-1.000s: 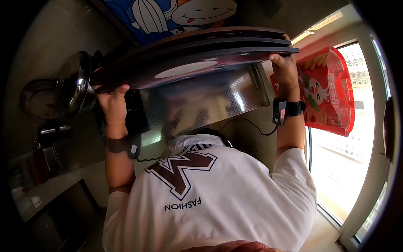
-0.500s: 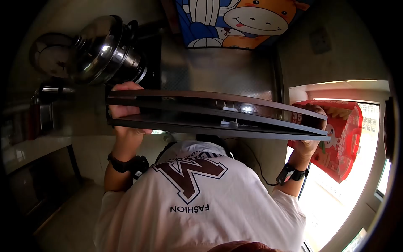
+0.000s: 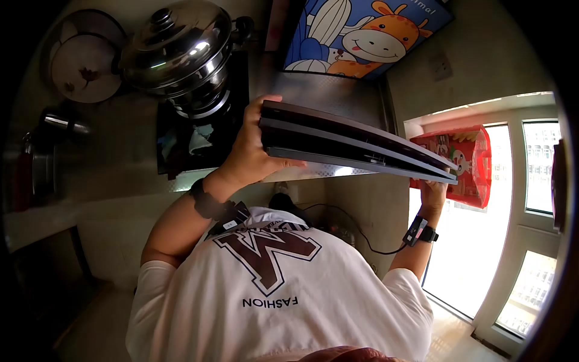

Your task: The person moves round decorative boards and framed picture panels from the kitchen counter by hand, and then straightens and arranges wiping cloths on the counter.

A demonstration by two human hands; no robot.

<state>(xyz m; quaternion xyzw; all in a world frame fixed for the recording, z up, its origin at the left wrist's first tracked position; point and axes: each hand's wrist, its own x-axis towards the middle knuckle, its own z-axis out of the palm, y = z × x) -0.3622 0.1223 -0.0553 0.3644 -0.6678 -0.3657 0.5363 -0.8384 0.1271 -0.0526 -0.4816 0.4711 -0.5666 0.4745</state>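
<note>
Nearest: white T-shirt (image 3: pixel 271 326), brown "M" and upside-down "FASHION" across the chest. Black wrist straps on both arms, thin cable (image 3: pixel 356 223) trailing leftward from the right one. Next, held out in front of the chest: stack of thin dark panels (image 3: pixel 356 140), seen nearly edge-on, three edges visible, slightly splayed, right end lower in view than the left. Left hand (image 3: pixel 256 142) grasping the left end, thumb along the near edge, fingers wrapped to the far side. Right hand (image 3: pixel 432 192) grasping the right end, fingers mostly hidden. Beyond on the left: black cooktop (image 3: pixel 172 148) bearing a lidded steel steamer pot (image 3: pixel 181 60); farther left, dim round flower-marked dish or pan (image 3: pixel 84 69), too dark to tell which. Just past the right hand: red cartoon-printed bag (image 3: pixel 479 178), near a bright glazed door (image 3: pixel 515 157). Farthest: framed giraffe picture (image 3: pixel 374 42), upright at the far side of the metallic counter (image 3: pixel 325 90).
</note>
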